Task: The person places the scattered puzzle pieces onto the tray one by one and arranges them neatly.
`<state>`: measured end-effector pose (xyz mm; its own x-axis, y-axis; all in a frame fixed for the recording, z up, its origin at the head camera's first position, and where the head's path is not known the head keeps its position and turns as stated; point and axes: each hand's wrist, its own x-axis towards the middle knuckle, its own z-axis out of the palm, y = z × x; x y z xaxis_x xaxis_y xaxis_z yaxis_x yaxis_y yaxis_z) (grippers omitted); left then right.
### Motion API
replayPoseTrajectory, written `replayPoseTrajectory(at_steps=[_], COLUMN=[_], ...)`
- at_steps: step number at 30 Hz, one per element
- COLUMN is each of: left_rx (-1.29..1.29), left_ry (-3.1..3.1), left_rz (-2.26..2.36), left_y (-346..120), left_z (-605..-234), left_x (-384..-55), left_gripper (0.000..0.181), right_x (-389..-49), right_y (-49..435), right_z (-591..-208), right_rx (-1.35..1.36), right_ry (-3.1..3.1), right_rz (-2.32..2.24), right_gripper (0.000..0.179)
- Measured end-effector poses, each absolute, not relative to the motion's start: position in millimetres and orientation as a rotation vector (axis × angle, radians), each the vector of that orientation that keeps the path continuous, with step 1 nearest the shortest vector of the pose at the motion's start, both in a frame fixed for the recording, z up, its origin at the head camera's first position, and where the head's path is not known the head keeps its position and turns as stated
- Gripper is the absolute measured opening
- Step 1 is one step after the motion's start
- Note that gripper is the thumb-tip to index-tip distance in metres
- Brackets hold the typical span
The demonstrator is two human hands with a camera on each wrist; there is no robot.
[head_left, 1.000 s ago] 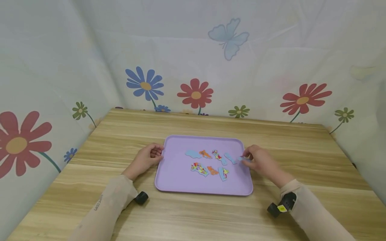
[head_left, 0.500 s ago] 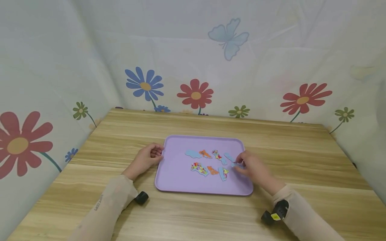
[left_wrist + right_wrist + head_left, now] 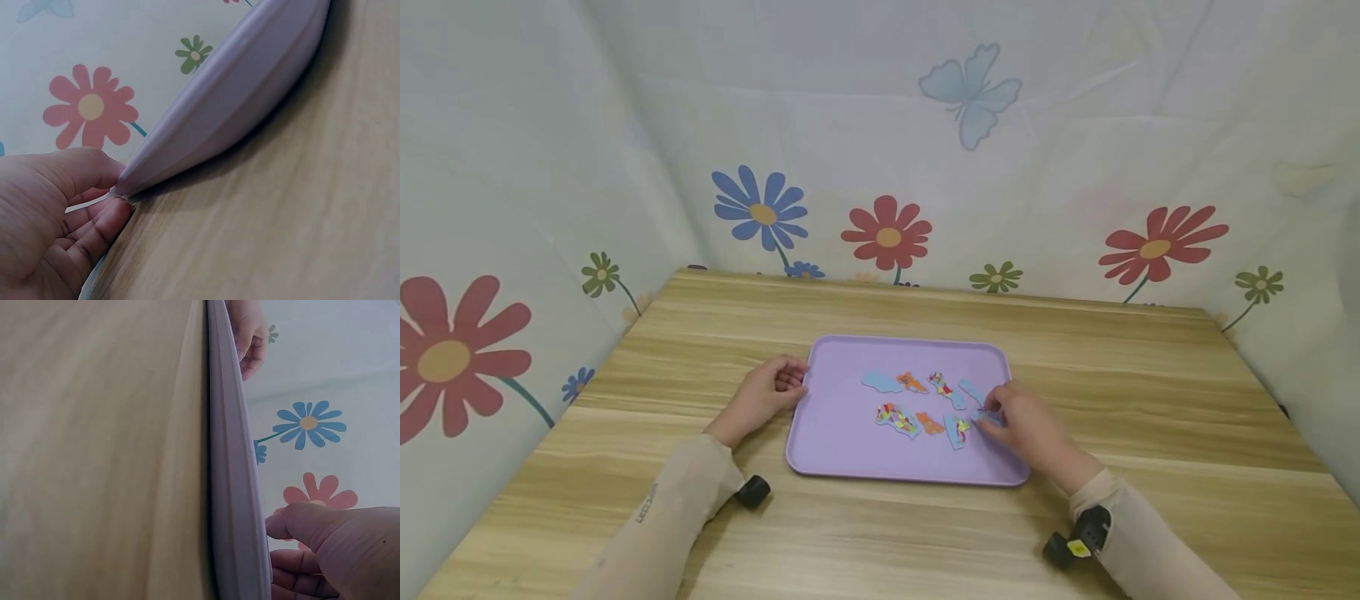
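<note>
A lilac tray [image 3: 842, 454] lies on the wooden table, bearing several small irregular puzzle pieces in two rough rows. My left hand [image 3: 766, 392] holds the tray's left rim; in the left wrist view, thumb [image 3: 94, 169] and curled fingers meet at that edge. Over the tray's right side, my right hand [image 3: 1032, 429] pinches a light blue puzzle piece [image 3: 981, 415], partly hidden by the fingers. Just left of it lies a blue piece with yellow and red marks [image 3: 955, 431]. A narrow blue piece [image 3: 972, 390] sits behind the fingertips.
Farther left on the tray are a plain blue piece [image 3: 882, 382], two orange pieces, one being the front orange piece [image 3: 929, 423], and two multicoloured pieces, including a large multicoloured piece [image 3: 897, 419]. A flowered cloth [image 3: 820, 108] hangs behind the table [image 3: 880, 542].
My right hand has moved left and slightly toward me from the tray's right rim, carrying the light blue puzzle piece close to the lower row. My left hand stays at the rim.
</note>
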<state>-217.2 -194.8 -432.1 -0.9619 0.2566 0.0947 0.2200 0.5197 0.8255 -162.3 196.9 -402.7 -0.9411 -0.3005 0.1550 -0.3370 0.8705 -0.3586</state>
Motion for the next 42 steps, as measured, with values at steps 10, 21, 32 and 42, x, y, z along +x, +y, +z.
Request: replayPoseTrajectory(at_steps=[10,21,32,42], left_rx=[0.437,0.435,0.447,0.437], left_ry=[2.709,2.708,2.716,2.713], left_rz=[1.455,1.450,1.457,1.459], left_y=[-192.1,-190.7,-190.6,-194.1], left_z=[-430.0,-429.4,-430.7,-433.1], left_x=[-217.0,-218.3,-219.2,-217.5], left_gripper=[0.032,0.033,0.032,0.032], right_x=[-160.4,-159.8,-160.3,-159.3], right_y=[197.3,198.1,198.8,196.8], right_z=[-408.5,-410.4,-409.4,-409.0], right_rx=[0.491,0.486,0.466,0.493], right_ry=[-2.907,-2.906,-2.942,-2.927], right_rz=[0.508,0.481,0.487,0.525], right_gripper=[0.022,0.022,0.022,0.019])
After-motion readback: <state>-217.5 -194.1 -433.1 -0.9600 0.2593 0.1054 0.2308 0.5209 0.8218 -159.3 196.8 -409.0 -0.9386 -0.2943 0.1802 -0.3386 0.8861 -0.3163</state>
